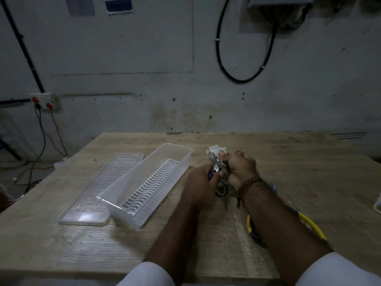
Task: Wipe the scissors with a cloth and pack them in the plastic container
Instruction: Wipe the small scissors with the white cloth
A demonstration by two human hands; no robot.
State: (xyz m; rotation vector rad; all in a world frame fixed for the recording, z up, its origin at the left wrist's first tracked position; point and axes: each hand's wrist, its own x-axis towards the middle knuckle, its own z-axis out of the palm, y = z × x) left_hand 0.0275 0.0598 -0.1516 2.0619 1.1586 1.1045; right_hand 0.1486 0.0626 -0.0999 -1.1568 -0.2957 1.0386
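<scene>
A pair of scissors [215,172] is held above the wooden surface [288,172], just right of the clear plastic container [148,182]. The handle end is gripped by the left hand [201,185], its fingers curled round it; a dark handle loop shows below, between the wrists. A crumpled white cloth [216,154] is clutched by the right hand [240,167] and pressed around the blade end, so most of the blade is hidden. The container lies open, a white wavy grid in its bottom. Its lid [99,190] lies flat, touching the container's left side. Another pair with yellow handles [250,223] lies well right of the container, partly hidden by the right forearm.
</scene>
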